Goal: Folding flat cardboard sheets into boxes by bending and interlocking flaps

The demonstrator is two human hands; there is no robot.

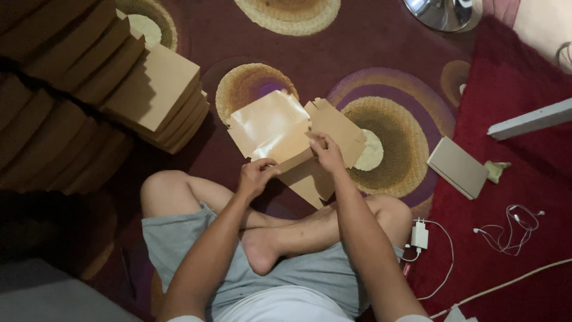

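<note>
I sit cross-legged on a patterned carpet and hold a flat brown paper box blank (280,128) over my knees. Its shiny inner side faces up and its flaps spread out. My left hand (256,176) grips the blank's near edge with curled fingers. My right hand (326,152) pinches a flap fold near the blank's middle. Both hands touch the same sheet.
Rows of stacked folded brown boxes (158,98) fill the left side. A closed box (457,167) lies on the red rug at right, beside a white charger (419,234), white earphones (512,229) and a white bar (530,119). A metal stand base (441,13) sits at the top.
</note>
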